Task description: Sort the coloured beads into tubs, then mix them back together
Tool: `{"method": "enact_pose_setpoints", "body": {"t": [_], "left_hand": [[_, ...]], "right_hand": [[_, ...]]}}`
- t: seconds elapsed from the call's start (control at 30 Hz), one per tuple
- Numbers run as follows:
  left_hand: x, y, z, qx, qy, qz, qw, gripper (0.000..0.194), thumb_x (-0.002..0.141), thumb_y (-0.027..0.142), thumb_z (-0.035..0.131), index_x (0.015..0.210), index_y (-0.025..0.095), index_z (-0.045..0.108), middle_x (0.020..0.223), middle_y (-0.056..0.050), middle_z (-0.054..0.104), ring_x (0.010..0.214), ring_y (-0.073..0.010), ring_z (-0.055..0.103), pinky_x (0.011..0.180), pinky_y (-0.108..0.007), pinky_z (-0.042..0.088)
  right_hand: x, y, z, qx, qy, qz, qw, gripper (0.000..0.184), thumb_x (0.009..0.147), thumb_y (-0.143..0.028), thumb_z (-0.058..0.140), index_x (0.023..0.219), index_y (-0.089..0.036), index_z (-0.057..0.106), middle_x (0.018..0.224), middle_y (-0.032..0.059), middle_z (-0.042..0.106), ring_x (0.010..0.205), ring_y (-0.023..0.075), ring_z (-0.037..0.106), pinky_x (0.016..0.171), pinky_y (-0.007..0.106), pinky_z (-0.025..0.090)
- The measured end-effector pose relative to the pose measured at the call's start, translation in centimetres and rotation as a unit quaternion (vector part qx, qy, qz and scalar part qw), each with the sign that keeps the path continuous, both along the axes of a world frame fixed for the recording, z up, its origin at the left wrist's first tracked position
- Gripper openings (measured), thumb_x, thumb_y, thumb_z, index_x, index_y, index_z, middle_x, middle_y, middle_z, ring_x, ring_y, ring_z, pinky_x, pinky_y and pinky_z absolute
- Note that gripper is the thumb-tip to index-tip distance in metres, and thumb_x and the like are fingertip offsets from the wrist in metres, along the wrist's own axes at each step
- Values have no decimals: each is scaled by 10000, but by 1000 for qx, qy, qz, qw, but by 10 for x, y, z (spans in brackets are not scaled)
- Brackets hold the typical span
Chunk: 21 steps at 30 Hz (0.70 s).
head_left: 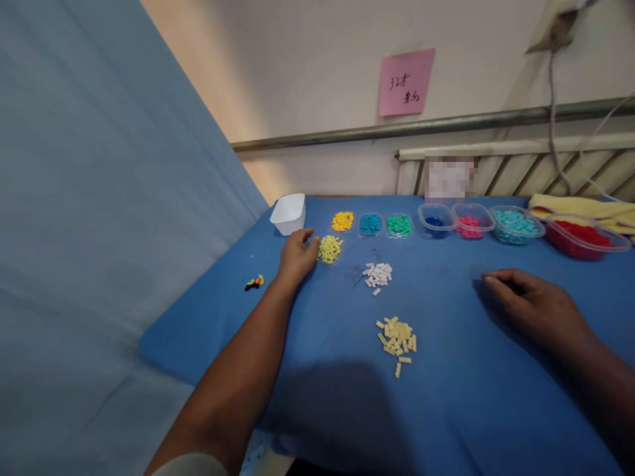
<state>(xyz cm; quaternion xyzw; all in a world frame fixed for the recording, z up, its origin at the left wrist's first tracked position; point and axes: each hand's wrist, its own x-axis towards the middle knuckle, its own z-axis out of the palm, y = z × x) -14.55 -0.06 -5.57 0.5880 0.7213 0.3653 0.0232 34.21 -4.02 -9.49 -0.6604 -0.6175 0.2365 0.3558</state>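
"What do I have at left of my feed?"

"A small cluster of black, yellow and orange pieces [254,283], then the white tub [289,215] above it. Next comes my left hand [299,253], left of centre, thumb and fingers partly parted beside the pale-yellow pieces [329,249]. I can't tell whether it pinches one."

"Mid-frame?"

"Teal pieces [370,225] in the upper row; below, white pieces [379,274] and, lower centre, a loose pile of cream brick-like pieces [397,337]."

"And right?"

"Turquoise pieces [514,221] at upper right. Beneath, my right hand [533,301] is loosely curled; whether it grips anything, I can't tell."
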Motion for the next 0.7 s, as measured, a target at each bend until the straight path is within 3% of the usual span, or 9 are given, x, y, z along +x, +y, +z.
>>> {"method": "enact_pose_setpoints", "body": {"t": [0.13,0.27,0.5,0.7], "left_hand": [[23,-13,0,-86,81,-54,991,713,1057,545,650,1622,114,590,1647,-219,624,1532,-383,591,1293,-502,450],[46,-22,6,-182,166,-46,968,879,1013,668,703,1662,101,530,1637,-265,617,1500,-464,602,1228,-565,486],[58,-29,5,-175,188,-41,966,748,1046,496,704,1645,88,521,1657,-253,592,1519,-419,582,1233,-498,473],[51,-26,10,-145,192,-33,970,755,1059,584,676,1633,108,553,1703,-234,553,1568,-416,531,1275,-531,445]], "right_hand": [[0,0,1,-18,-18,-6,1000,573,728,-737,653,997,-276,860,1044,79,879,986,369,794,894,486,602],[1,-2,3,-34,-40,-11,999,601,702,-751,631,991,-274,854,999,93,869,900,357,780,891,501,598],[-1,-2,5,-33,-51,-9,998,589,712,-749,603,996,-296,850,1077,98,877,1001,376,790,940,515,597],[1,1,0,-39,-41,2,998,599,700,-770,597,981,-302,844,1112,94,881,1068,388,806,967,523,605]]}}
